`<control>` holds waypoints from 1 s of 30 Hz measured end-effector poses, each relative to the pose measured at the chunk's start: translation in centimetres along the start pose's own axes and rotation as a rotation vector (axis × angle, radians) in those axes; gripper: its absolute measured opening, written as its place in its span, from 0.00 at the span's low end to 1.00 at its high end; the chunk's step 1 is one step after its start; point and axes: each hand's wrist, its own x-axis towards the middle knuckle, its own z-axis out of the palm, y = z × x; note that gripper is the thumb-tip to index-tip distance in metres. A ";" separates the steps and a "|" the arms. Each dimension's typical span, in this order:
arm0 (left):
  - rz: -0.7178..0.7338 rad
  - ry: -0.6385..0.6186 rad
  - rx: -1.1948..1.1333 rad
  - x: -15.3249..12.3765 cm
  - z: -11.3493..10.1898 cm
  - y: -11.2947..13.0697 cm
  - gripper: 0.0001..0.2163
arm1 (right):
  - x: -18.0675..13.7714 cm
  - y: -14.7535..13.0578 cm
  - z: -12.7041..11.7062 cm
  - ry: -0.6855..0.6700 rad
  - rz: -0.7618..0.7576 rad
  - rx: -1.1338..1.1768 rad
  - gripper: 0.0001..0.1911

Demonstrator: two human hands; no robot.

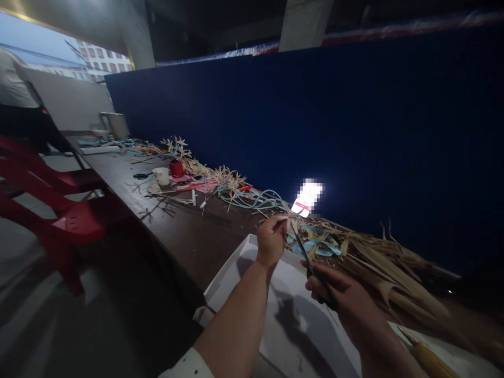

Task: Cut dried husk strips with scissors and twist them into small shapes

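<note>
One pale strip (292,224) is pinched between the fingers (275,221) of the left hand (269,245). The fingers of the right hand (342,287) are curled around the dark handles of a pair of scissors (303,252), whose blades are brought up against the strip; how far the blades are parted cannot be told. Both hands are held above a shallow white box (226,269), set at the near edge of the surface (199,239). Just beyond the box, light-blue ribbon (321,245) is scattered, and a lit phone (302,209), its screen blurred out, is propped toward the far edge. To the right, long dried husks (378,257) are heaped along that edge; to the left, blue cord (260,199) is looped beside pale star-shaped pieces (228,177). Toward the left end, a red spool (177,168) and a white cup (161,176) are placed. The far edge is lined by a dark blue panel (334,121); red chairs (81,220) are stood by the near edge.
</note>
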 end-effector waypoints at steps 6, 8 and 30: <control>0.012 -0.001 0.034 -0.2 0.0 0.7 0.08 | -0.2 -0.6 0.2 0.025 0.007 -0.014 0.26; 0.017 -0.018 0.044 -0.2 0.1 0.8 0.07 | -0.2 -0.7 0.2 0.018 0.021 -0.004 0.27; -0.010 -0.037 0.073 -0.3 0.1 0.7 0.09 | 0.0 -0.1 0.1 0.048 0.003 0.059 0.29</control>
